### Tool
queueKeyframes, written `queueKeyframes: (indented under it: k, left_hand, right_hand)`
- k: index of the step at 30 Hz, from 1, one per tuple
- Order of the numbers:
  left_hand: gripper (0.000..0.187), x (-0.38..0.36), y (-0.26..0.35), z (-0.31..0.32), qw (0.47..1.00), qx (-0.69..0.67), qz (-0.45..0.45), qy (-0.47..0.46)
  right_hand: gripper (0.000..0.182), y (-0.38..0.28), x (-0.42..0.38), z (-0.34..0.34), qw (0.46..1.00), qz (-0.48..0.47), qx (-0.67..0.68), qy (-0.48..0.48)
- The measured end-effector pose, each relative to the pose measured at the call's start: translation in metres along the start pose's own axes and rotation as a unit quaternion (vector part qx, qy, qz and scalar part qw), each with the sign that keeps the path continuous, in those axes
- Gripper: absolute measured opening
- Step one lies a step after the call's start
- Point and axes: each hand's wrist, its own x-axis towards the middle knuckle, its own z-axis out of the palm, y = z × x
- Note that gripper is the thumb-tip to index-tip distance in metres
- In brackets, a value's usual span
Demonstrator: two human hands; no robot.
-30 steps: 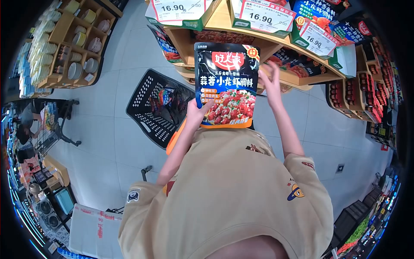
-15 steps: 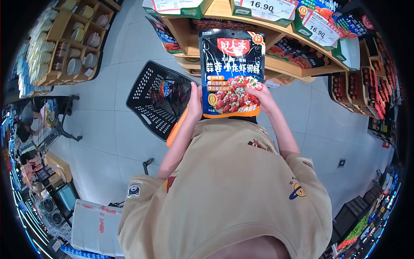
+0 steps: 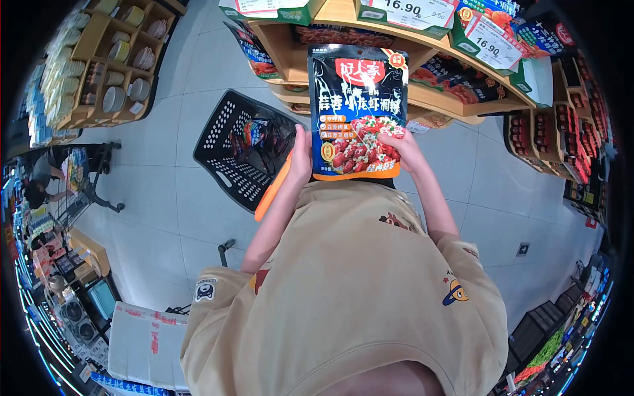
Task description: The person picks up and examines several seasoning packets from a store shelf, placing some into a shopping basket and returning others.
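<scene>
A large black and blue food pouch [image 3: 360,112], with a red logo and a picture of crayfish, is held upright with its printed front toward me. My right hand [image 3: 401,148] grips its lower right edge, thumb across the front and the other fingers hidden behind. At the pouch's left edge is my left hand [image 3: 302,155], its fingers largely hidden behind the pouch. A black perforated basket [image 3: 221,145] with an orange handle [image 3: 272,191] stands beside my left forearm. Several dark, colourful packets [image 3: 254,135] lie inside it.
Ahead is a wooden shelf [image 3: 422,43] with price cards and more pouches. Bowls fill a rack [image 3: 125,66] at the upper left, near a cart [image 3: 86,185] and a person bending. A wrapped box [image 3: 148,346] is at the lower left, jar shelves [image 3: 555,132] at the right.
The pouch and both hands have shifted very slightly to the right. The hold on the pouch looks the same.
</scene>
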Motion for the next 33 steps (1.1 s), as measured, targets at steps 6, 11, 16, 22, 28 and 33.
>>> queueKeyframes:
  k: [6,11,16,22,28,33]
  left_hand:
    - [0.066,0.001,-0.001,0.000,1.000,-0.006,0.000,0.014]
    - [0.064,-0.002,0.005,0.005,1.000,0.002,-0.001,0.016]
    - [0.064,0.003,0.000,0.001,1.000,-0.003,-0.005,0.027]
    - [0.046,0.005,0.003,-0.001,0.999,0.028,-0.030,0.028]
    - [0.015,0.014,-0.001,-0.003,0.995,0.007,-0.002,0.101]
    - [0.015,0.018,-0.014,-0.009,0.990,0.075,0.064,0.104]
  right_hand:
    - [0.036,0.001,0.002,0.000,1.000,0.004,0.009,-0.006]
    - [0.034,0.002,0.002,0.000,1.000,0.006,0.007,0.003]
    - [0.033,0.000,0.002,0.002,1.000,0.008,0.004,0.008]
    - [0.033,0.004,0.005,-0.003,1.000,0.018,-0.002,0.019]
    - [0.028,0.009,0.007,-0.008,0.989,0.023,-0.144,-0.029]
    - [0.024,0.014,0.017,-0.006,0.969,-0.079,-0.233,0.007]
